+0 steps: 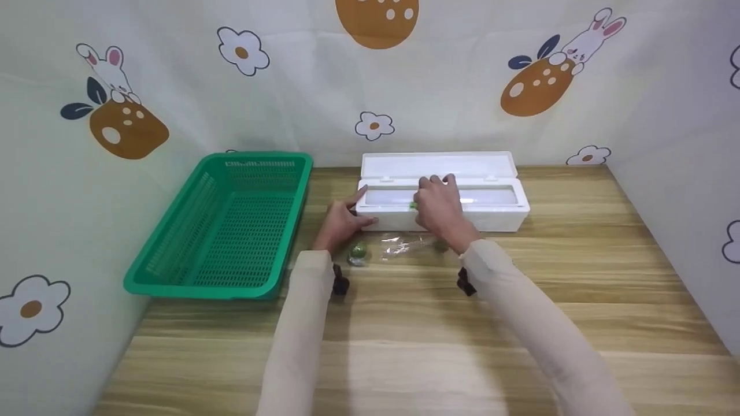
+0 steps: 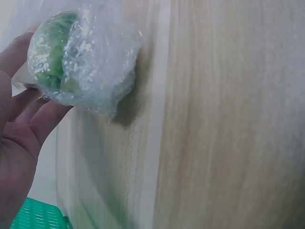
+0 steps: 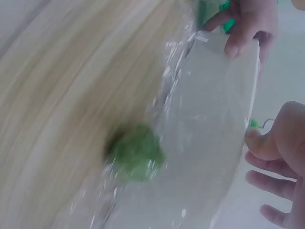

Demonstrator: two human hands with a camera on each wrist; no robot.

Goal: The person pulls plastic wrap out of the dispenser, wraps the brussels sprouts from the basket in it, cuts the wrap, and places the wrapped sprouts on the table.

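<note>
A white cling film dispenser (image 1: 488, 221) stands at the back of the table with its lid (image 1: 439, 166) raised. My left hand (image 1: 340, 224) grips its left end, thumb against the front. My right hand (image 1: 440, 209) is over the middle of the dispenser, its thumb and fingers at a small green slide cutter (image 3: 253, 123) on the edge. Clear film (image 3: 200, 105) hangs down the front onto the table. One round green vegetable (image 2: 50, 52), wrapped in crumpled film, lies in front of the left hand. Another green vegetable (image 3: 136, 152) lies by the film below my right hand, blurred.
A green plastic basket (image 1: 286, 231) with slotted walls stands left of the dispenser. The wooden table (image 1: 393, 346) stretches toward me. A patterned curtain (image 1: 312, 81) hangs behind and along the sides. Dark wrist mounts (image 1: 340, 283) sit under both forearms.
</note>
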